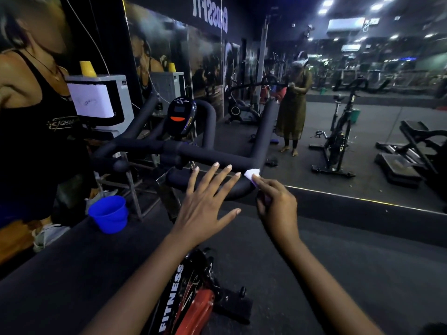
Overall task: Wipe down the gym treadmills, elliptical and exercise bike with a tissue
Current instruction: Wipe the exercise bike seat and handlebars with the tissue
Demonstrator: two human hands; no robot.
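A blue bucket (108, 213) sits on the floor at far left, probably kept within reach for the cleaning. Behind it, a grey unit carries a taped white sheet (93, 100) whose scribble is too faint to read. The bike's console (181, 116) stands above the black handlebar (193, 151); its screen is dark, with a logo too small to read. High on the wall, reversed letters (210, 15) spell CROSSFIT. The left hand (205, 201) is spread flat, fingers straight, over the near bar, likely steadying it; contact cannot be told. Below, the red and black frame (173, 298) reads FITNESS. The tissue (251, 174), small and white, is pressed to the handlebar's right bend, pinched by the right hand (278, 206) between thumb and fingertips, seemingly mid-wipe. A wall mirror (362, 141) fills the right, reflecting a standing person and more bikes.
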